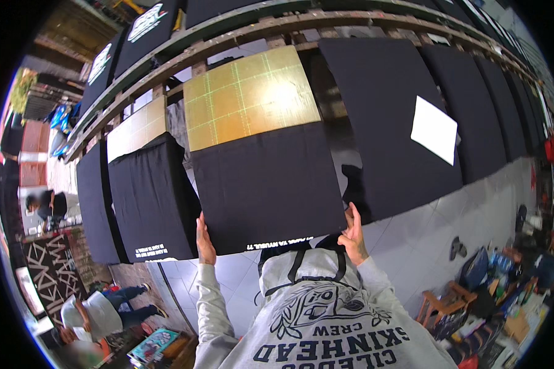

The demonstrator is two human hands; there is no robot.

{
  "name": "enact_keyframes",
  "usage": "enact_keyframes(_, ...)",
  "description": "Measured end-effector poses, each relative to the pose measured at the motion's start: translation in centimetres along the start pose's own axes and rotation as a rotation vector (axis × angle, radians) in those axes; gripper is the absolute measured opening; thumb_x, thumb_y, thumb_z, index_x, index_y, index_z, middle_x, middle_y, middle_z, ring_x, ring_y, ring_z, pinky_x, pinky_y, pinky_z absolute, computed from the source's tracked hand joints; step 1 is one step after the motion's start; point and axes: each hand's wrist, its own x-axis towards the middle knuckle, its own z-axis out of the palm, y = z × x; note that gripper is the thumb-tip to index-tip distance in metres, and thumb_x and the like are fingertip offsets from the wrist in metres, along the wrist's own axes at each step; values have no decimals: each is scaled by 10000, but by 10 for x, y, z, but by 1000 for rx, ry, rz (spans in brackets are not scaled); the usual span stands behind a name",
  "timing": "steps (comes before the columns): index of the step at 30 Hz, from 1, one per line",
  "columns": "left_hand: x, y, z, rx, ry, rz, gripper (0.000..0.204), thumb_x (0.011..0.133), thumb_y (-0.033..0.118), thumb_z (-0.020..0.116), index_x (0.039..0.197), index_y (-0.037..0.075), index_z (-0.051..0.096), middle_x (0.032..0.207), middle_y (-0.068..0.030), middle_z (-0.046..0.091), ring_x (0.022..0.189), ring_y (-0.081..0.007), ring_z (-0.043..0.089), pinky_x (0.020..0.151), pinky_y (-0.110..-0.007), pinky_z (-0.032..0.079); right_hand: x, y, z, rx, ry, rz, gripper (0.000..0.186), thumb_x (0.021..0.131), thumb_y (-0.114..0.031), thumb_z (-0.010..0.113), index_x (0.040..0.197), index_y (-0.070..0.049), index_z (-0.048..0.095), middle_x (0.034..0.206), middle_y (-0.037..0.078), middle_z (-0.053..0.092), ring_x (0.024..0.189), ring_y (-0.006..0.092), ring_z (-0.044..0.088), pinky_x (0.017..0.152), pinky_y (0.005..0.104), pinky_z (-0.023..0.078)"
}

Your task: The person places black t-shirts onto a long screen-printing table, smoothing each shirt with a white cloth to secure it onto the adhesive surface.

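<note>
A black T-shirt [268,184] covers the near half of a flat board [249,92] in front of me. The board's far half is bare, gold-yellow and shiny, with light green grid lines. My left hand [205,242] holds the shirt at its near left edge, fingers pointing up along the side. At the near right corner, my right hand [354,236] grips the shirt's other side with bent fingers. White print on the shirt shows along the near edge. The shirt's underside and some of my fingertips are hidden.
A wooden rack [228,46] runs behind the boards. To the left, another black shirt [148,197] half covers a board; to the right, a black-covered board [388,123] carries a white sheet [434,130]. Two people are at far left. A wooden stool [446,304] and clutter stand lower right.
</note>
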Motion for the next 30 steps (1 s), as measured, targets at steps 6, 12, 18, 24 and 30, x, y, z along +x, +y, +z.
enact_keyframes(6,-44,-29,-38,-408,-187,-403,826,998,705,363,1450,20,453,1461,-85,513,1335,-209,504,1146,-365,361,-24,68,-27,-84,50,-39,633,790,75,593,1408,20,469,1258,84,615,1146,153,599,976,270,458)
enact_keyframes(12,-96,-37,-72,-177,-196,-477,881,1011,686,347,1556,-1,260,1543,-142,390,1389,-246,437,1131,-376,376,-54,40,-17,-92,214,71,449,961,-285,696,1262,37,610,1050,55,698,985,123,631,906,272,479)
enact_keyframes(18,-175,-21,-59,-1,-175,-434,572,978,455,653,1256,-44,632,1112,-46,704,975,-192,686,926,-337,527,-110,39,-25,20,225,242,412,971,-352,684,1105,38,694,1033,88,716,929,154,663,859,298,505)
enact_keyframes(24,-218,50,-22,1234,-243,-6,447,925,413,714,1087,-3,721,991,-119,750,928,-234,710,847,-358,530,-216,-25,-10,711,147,48,381,1003,-232,579,1220,78,624,1180,151,693,1064,219,676,930,341,530)
enact_keyframes(30,-273,166,173,613,-576,668,335,919,278,736,1152,40,711,1127,-136,728,1090,-343,684,913,-404,525,-301,-83,7,426,12,-141,377,1061,-255,514,1280,41,595,1120,72,664,971,136,613,858,297,486)
